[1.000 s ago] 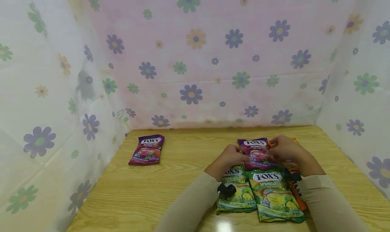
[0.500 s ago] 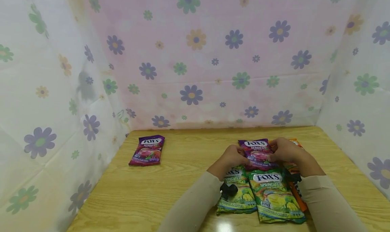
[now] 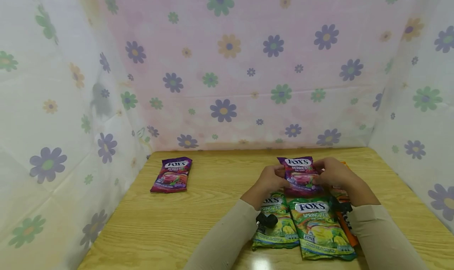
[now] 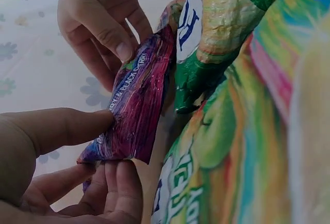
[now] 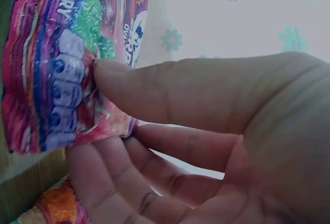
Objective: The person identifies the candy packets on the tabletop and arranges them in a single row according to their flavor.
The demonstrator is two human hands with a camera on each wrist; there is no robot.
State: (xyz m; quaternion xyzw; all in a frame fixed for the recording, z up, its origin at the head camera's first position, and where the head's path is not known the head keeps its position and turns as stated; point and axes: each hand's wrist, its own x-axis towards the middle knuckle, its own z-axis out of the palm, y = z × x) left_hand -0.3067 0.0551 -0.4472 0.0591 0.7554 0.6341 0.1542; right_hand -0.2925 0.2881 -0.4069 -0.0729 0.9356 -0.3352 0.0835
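Both hands hold a purple Fox's Berries candy bag [image 3: 300, 176] by its sides, near the far right of the table. My left hand [image 3: 267, 183] pinches its left edge, thumb on the front and fingers behind, as the left wrist view shows. On the other edge my right hand [image 3: 337, 176] grips likewise, its thumb [image 5: 170, 92] pressed on the front. Two green Spring Tea candy bags [image 3: 322, 228] lie side by side just nearer than the purple one. Partly hidden under the right wrist is an orange bag [image 3: 349, 228].
Another purple Berries bag [image 3: 172, 175] lies alone at the far left of the wooden table [image 3: 177, 226]. Flower-patterned cloth walls [image 3: 241, 73] enclose the table at the back and both sides. Black wrist cameras sit over the green bags.
The purple bag between the hands has risen slightly and its top tips up a little. My right thumb has come onto its front. The other bags have stayed put.
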